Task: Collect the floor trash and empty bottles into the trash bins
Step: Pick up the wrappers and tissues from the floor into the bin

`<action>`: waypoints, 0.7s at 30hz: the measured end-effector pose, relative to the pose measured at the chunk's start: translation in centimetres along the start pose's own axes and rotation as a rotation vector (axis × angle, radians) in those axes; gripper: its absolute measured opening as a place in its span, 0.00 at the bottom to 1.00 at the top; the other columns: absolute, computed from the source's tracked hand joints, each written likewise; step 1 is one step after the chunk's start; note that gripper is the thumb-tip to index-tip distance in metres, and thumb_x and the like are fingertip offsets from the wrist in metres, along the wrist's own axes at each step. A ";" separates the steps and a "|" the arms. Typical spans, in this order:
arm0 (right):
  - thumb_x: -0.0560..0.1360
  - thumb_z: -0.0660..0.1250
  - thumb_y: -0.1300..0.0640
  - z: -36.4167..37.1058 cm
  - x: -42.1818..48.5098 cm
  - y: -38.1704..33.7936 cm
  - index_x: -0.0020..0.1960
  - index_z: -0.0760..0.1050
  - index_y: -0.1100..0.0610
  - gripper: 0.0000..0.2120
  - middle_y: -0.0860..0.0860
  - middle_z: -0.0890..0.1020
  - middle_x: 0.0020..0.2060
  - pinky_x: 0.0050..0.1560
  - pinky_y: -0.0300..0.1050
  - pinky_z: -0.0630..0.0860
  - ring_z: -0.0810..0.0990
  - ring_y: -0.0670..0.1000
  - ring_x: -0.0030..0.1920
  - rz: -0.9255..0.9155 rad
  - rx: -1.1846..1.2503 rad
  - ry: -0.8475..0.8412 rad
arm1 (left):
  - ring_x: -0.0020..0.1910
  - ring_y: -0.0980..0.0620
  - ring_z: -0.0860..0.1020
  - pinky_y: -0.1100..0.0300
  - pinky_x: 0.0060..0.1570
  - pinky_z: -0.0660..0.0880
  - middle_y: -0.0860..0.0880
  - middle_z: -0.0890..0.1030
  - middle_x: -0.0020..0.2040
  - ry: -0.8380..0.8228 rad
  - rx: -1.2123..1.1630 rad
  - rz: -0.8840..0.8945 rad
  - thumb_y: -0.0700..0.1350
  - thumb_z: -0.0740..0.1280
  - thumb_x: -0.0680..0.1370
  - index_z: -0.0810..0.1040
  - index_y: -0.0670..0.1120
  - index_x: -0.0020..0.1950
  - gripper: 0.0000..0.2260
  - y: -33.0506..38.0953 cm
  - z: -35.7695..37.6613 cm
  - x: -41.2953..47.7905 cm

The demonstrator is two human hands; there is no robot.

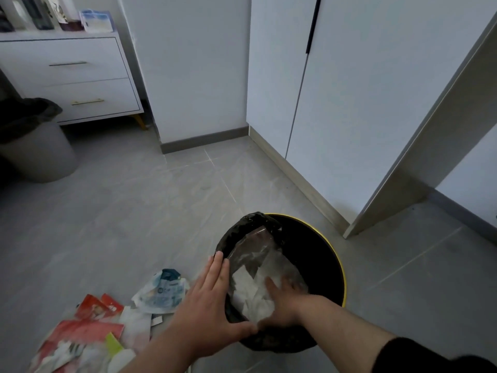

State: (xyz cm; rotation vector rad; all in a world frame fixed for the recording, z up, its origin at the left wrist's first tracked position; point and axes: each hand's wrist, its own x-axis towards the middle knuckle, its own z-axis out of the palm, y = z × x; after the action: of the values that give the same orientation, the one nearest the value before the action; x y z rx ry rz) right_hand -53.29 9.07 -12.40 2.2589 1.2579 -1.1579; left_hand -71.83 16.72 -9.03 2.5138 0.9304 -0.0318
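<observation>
Two bins on the floor: one yellow-rimmed bin (339, 267) with black liner near the front edge of view, one grey bin (40, 154) at far left. Left hand (207, 305) flat, grip released, fingers resting on the liner rim. Right hand (282, 305) open inside the bin, pressing one clear plastic bag (258, 267). One pile of wrappers (107, 327) lies on the floor left of the bin.

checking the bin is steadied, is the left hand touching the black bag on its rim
Touching. The head view shows the left hand lying flat on the black bag at the bin's near-left rim, with no gap.
</observation>
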 end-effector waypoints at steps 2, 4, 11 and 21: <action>0.68 0.65 0.31 0.4 1.1 -0.4 0.76 0.31 0.45 0.54 0.58 0.33 0.76 0.75 0.58 0.43 0.35 0.61 0.76 0.027 -0.040 -0.042 | 0.71 0.59 0.27 0.57 0.73 0.40 0.57 0.26 0.73 -0.011 0.007 -0.011 0.75 0.60 0.62 0.31 0.52 0.75 0.56 0.0 0.1 0.1; 0.67 0.66 0.30 0.3 1.6 -0.8 0.76 0.32 0.45 0.55 0.57 0.34 0.76 0.76 0.56 0.44 0.36 0.60 0.77 0.040 -0.047 -0.046 | 0.71 0.58 0.27 0.57 0.73 0.39 0.57 0.26 0.73 -0.021 0.008 -0.011 0.75 0.60 0.62 0.32 0.52 0.75 0.56 0.1 0.0 0.0; 0.63 0.61 0.27 -2.9 -3.3 -2.1 0.70 0.62 0.48 0.41 0.54 0.67 0.70 0.64 0.53 0.70 0.69 0.58 0.68 -0.060 -0.070 0.329 | 0.74 0.57 0.31 0.56 0.74 0.40 0.56 0.29 0.74 -0.056 -0.007 0.043 0.71 0.61 0.68 0.35 0.56 0.76 0.48 0.1 -2.1 -1.0; 0.78 0.59 0.46 -3.3 -10.3 -16.7 0.69 0.68 0.52 0.21 0.50 0.72 0.66 0.65 0.45 0.67 0.71 0.51 0.67 -0.510 0.099 0.512 | 0.75 0.62 0.42 0.68 0.69 0.42 0.58 0.44 0.77 0.191 -0.198 -0.291 0.82 0.35 0.55 0.50 0.55 0.77 0.56 -10.8 -4.2 -14.0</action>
State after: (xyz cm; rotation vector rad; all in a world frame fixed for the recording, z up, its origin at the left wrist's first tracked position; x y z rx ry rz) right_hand -68.20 14.68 -0.52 2.4775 2.1086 -0.8076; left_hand -89.85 17.13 -7.25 2.2112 1.3026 0.2024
